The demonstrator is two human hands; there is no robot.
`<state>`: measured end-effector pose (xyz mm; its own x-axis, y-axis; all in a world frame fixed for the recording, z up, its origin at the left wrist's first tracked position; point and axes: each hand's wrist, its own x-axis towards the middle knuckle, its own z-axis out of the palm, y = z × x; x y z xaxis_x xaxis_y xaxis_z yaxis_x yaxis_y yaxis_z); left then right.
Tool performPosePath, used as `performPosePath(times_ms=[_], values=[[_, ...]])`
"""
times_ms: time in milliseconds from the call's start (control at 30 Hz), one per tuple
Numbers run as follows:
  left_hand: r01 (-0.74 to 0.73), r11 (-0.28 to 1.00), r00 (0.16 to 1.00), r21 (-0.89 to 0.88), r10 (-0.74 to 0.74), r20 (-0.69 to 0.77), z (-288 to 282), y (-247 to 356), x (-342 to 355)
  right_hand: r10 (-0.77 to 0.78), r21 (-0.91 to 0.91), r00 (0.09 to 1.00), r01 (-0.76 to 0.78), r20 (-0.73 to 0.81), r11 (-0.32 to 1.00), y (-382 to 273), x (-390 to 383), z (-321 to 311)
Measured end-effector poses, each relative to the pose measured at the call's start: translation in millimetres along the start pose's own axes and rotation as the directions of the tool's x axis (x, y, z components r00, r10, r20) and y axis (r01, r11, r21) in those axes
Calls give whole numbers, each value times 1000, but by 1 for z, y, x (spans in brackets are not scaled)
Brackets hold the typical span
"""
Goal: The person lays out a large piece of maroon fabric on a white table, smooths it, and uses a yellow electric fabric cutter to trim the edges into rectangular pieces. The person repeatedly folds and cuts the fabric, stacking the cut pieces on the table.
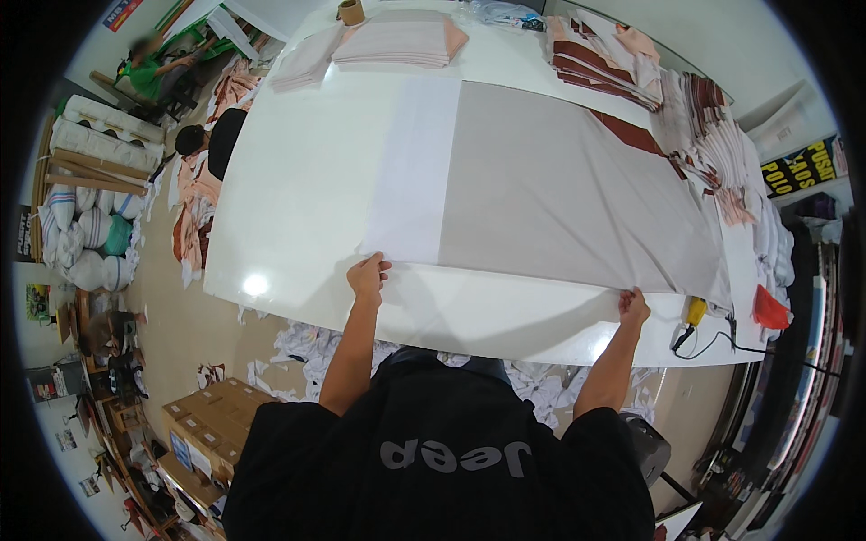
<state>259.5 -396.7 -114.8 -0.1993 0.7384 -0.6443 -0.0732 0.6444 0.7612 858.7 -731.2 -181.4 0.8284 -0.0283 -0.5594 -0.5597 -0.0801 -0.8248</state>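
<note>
A wide piece of grey fabric [541, 189] lies across the white table in front of me, with a pale white strip [410, 171] along its left side. My left hand [368, 275] is closed in a pinch on the near left corner of the white strip. Farther right, my right hand [634, 307] pinches the near edge of the grey fabric. Soft creases run over the fabric's right half. A dark brown fabric piece [629, 133] shows at its far right edge. Whether the strip is joined to the grey fabric, I cannot tell.
On the white table [298, 198], stacked pale fabric [392, 41] and a tape roll [351, 12] sit at the back. Brown and white fabric stacks [600, 68] fill the far right. A yellow corded tool [695, 312] rests near right. Cardboard boxes [216, 419] stand lower left.
</note>
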Motion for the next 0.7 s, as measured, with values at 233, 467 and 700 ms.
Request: performPosePath(times_ms=[233,467,700], values=[[15,1000,1000,2,-15,-24,-26,-12,-8,3,66,999,-1,-33,998,9,-20,-2],[-26,998,1000,50,26,5,-34,-19,-20,10,50,1000,-10,-4,999,22,-12,-32],[-158,962,977,223,185,-108,-58,-56,11,-334,-370,936,274,-108,888,-12,-10,-59]])
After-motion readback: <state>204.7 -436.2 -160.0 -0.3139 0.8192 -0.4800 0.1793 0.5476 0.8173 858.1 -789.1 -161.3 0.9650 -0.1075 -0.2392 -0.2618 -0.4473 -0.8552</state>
